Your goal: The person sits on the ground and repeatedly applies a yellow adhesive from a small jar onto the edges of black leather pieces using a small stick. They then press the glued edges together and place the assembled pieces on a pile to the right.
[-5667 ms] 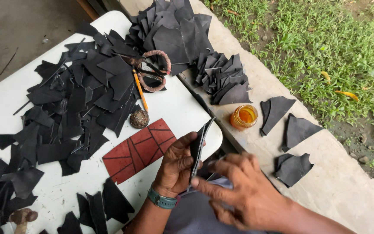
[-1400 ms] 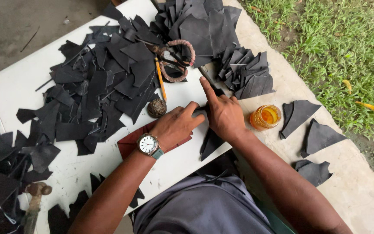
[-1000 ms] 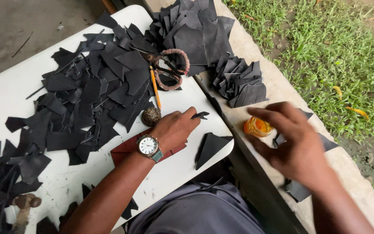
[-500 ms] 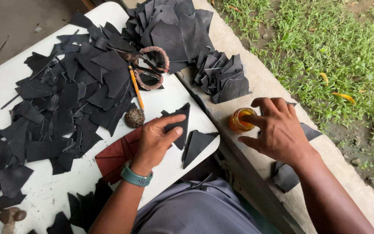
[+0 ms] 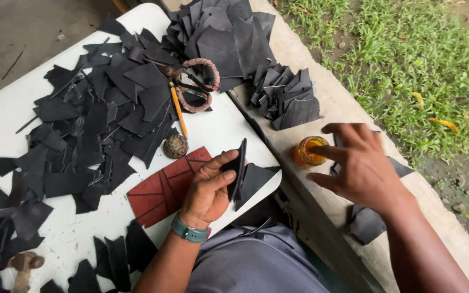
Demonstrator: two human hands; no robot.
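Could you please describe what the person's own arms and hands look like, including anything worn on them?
Both hands are bare, with no gloves or rings visible. The left hand has a teal wristband with a darker buckle part round the wrist. The right hand has nothing on its wrist. Both forearms are bare, and no sleeves show in the head view.

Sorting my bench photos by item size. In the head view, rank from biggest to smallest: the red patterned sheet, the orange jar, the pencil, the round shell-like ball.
1. Red sheet
2. Pencil, long but thin
3. Orange jar and ball: too alike to rank.
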